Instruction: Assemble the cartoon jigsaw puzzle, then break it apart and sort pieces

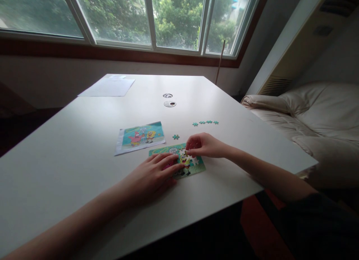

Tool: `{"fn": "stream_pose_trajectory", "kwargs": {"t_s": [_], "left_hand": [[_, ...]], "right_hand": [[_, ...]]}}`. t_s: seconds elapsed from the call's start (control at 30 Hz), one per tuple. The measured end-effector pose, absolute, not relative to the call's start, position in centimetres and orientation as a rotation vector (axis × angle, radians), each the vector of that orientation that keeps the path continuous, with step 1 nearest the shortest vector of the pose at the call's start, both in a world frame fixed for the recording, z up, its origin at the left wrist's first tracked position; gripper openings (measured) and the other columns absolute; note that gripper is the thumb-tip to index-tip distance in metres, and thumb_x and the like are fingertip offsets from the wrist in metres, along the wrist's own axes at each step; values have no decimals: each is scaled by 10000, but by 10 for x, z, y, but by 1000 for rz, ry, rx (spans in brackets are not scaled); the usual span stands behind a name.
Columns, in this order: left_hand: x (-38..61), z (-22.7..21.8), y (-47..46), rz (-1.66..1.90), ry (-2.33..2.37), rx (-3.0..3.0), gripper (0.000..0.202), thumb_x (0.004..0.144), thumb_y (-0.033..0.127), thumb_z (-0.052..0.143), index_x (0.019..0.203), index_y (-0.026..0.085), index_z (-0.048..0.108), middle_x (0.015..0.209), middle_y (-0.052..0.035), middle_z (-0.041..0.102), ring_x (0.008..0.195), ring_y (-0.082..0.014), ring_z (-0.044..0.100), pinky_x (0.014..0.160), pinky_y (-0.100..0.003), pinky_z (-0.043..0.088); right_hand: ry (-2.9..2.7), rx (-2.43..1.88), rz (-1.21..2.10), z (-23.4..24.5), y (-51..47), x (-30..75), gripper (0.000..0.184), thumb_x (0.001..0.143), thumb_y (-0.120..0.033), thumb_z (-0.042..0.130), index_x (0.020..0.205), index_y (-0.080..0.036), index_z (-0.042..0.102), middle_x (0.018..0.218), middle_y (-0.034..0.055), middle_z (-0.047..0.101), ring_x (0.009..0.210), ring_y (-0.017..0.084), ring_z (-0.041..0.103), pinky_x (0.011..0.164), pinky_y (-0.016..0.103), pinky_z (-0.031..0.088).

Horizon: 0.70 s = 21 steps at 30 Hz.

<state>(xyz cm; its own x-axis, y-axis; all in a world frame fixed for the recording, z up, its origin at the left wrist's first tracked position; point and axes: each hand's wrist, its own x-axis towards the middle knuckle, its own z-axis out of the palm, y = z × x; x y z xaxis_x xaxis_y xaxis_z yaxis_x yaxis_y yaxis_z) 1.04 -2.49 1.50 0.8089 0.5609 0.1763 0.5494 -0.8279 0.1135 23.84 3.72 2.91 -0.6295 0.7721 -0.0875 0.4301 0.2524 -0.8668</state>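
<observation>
A partly filled jigsaw puzzle [199, 167] with cartoon figures lies near the table's front edge, with white gaps in its right half. My left hand [161, 168] lies flat across its left part, fingers stretched out, hiding much of the picture. Over the gaps, my right hand [206, 145] has thumb and fingertips pinched on a small puzzle piece [187, 152], mostly covered by the fingers. One loose puzzle piece [175, 137] rests just beyond the puzzle's far edge. Several more green pieces [202, 122] form a row farther off to the right.
A printed reference picture [143, 137] lies left of the puzzle on the white table [84, 140]. Paper sheets [106, 87] are at the far left corner. Two round cable holes [169, 104] sit mid-table. A cream sofa [322, 118] stands to the right, windows behind.
</observation>
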Motion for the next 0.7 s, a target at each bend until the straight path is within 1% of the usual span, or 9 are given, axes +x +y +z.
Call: {"fn": "stream_pose_trajectory", "kwargs": {"t_s": [0.1,0.17,0.47,0.7], "left_hand": [[11,15,-25,327,895,2939,391,859,264,432,1250,262,437,1248,-84,485,1116,-273,433,911,-453,378],[11,15,-25,322,894,2942,388,863,267,426,1251,263,435,1253,-83,481,1116,-269,432,914,-449,376],[10,14,-25,275,909,2953,399,866,280,421,1264,267,419,1258,-84,475,1117,-271,430,913,-445,376],[11,15,-25,317,910,2949,405,858,272,435,1263,275,419,1248,-76,484,1109,-267,436,908,-433,384]], "right_hand": [[-2278,-1132,1129,30,36,238,179,681,-287,639,772,-132,634,661,18,632,590,89,553,533,188,403],[-2324,-1138,1066,31,36,237,164,683,-276,635,764,-134,648,663,15,633,591,83,540,539,185,388],[-2407,-1150,938,32,35,238,124,689,-253,626,748,-148,659,656,-3,618,583,74,503,548,181,354],[-2457,-1133,896,29,35,237,115,692,-251,625,750,-159,663,672,-9,627,599,78,519,558,180,354]]}}
